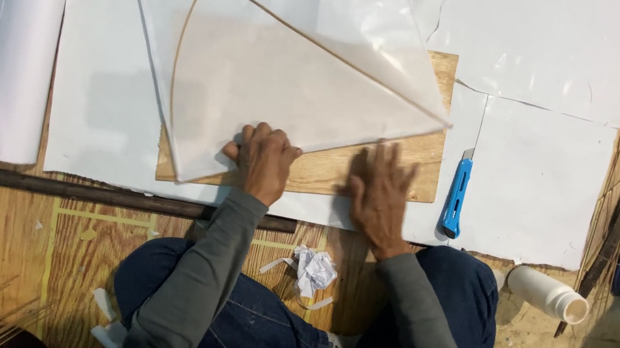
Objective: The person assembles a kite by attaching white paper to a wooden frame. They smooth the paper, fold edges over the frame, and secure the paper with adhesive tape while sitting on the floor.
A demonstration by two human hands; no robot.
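The left hand (pixel 264 160) presses on the lower edge of the translucent kite sheet (pixel 274 78), which covers most of the wooden board (pixel 371 174) and blocks the upper middle of the frame; the right hand (pixel 380 197) lies flat on the board's bare lower strip, so little board is free between the two hands; right of the board a blue utility knife (pixel 456 197) lies on white paper (pixel 547 183), with open paper beyond it toward the right; a paper roll (pixel 12 51) fills the upper left; a dark rod (pixel 93 193) bars the lower left; crumpled paper (pixel 314 268) sits before the knees; a white bottle (pixel 549 293) lies at lower right.
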